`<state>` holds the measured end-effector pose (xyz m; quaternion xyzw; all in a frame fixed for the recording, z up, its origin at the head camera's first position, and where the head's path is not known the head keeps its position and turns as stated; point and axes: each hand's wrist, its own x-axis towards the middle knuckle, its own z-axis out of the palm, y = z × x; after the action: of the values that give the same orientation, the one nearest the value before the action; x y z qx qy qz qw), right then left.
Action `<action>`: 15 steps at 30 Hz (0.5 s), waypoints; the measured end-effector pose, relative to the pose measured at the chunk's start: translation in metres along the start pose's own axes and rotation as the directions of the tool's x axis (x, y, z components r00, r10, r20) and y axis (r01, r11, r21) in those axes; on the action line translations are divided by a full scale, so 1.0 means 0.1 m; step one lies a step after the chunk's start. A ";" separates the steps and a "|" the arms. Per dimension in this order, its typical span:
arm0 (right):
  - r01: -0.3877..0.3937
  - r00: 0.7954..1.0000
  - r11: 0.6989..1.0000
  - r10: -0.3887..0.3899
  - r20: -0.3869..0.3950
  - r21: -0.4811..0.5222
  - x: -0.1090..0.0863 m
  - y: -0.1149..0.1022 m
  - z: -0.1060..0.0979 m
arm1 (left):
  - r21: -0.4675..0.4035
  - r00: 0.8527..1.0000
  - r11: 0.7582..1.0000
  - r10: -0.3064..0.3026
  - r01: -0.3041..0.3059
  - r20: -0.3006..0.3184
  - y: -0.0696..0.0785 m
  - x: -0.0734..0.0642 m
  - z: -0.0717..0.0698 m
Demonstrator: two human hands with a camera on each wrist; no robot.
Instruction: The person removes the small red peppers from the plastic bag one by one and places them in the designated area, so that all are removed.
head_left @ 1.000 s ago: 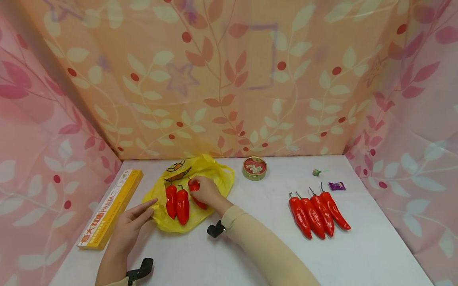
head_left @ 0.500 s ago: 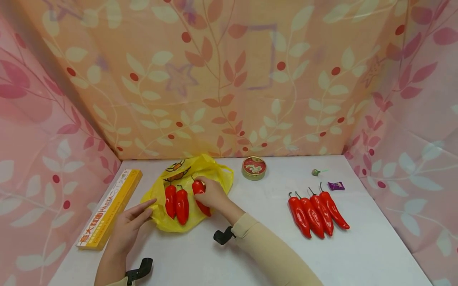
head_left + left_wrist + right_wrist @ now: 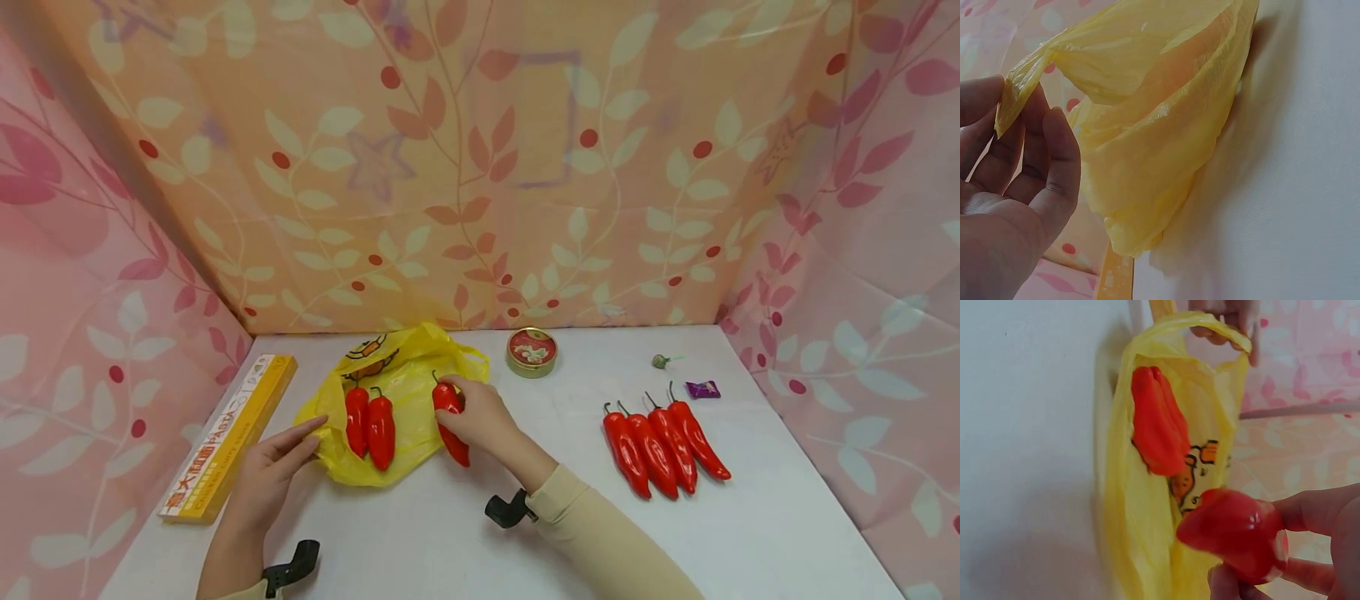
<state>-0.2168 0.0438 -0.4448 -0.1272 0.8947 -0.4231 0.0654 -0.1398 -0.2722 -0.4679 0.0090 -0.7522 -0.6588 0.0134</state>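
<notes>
Gripping a Red Chili Pepper at the Edge of a Yellow Plastic Bag

Nearest, the left hand pinched the bag's rim. Four peppers lay side by side on the bench to the right. The right hand held its pepper at the bag's right edge; two peppers lay inside. Beyond sat a purple-wrapped candy, then a round tin.
</notes>
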 end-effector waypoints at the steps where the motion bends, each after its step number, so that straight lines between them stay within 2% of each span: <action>1: 0.003 1.000 1.000 -0.003 -0.008 -0.003 -0.03 0.01 -0.04 | 0.002 1.000 1.000 0.002 -0.002 0.000 0.00 0.00 0.00; 15: -0.011 0.996 1.000 0.010 -0.089 -0.012 -0.35 0.19 -0.46 | 0.007 1.000 1.000 -0.021 0.021 -0.008 0.00 0.00 0.01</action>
<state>-0.1970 0.0993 -0.4300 -0.1040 0.9001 -0.4222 0.0267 -0.1402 -0.2711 -0.4683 0.0195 -0.7544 -0.6561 0.0093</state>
